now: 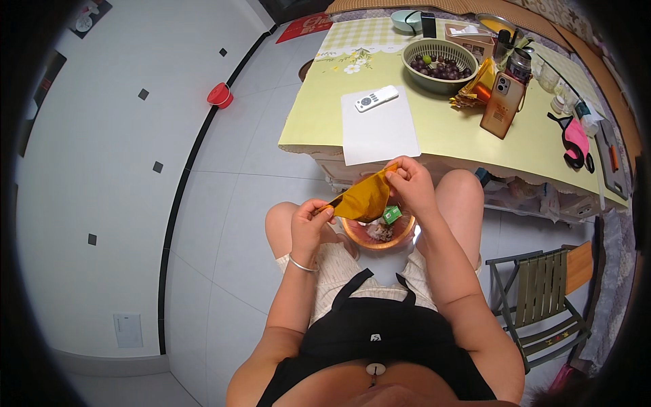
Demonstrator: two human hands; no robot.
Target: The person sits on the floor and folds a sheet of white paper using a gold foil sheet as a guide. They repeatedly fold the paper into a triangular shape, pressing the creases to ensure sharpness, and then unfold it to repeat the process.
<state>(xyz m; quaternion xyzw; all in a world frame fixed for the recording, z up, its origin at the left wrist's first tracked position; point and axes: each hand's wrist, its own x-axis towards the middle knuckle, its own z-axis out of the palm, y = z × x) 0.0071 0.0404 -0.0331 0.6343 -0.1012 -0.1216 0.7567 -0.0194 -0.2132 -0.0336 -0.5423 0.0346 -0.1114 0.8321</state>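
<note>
Head view: the left fingers (325,215) and right fingers (396,179) pinch opposite ends of a gold foil packet (365,199).

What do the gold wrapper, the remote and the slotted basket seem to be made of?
Wrapper: probably metallised film or foil, glossy, judging by its sheen and creases.
Remote: likely hard plastic, smooth and white, with moulded-looking edges.
Basket: apparently plastic, pale, with even slots; finish unclear.
</note>
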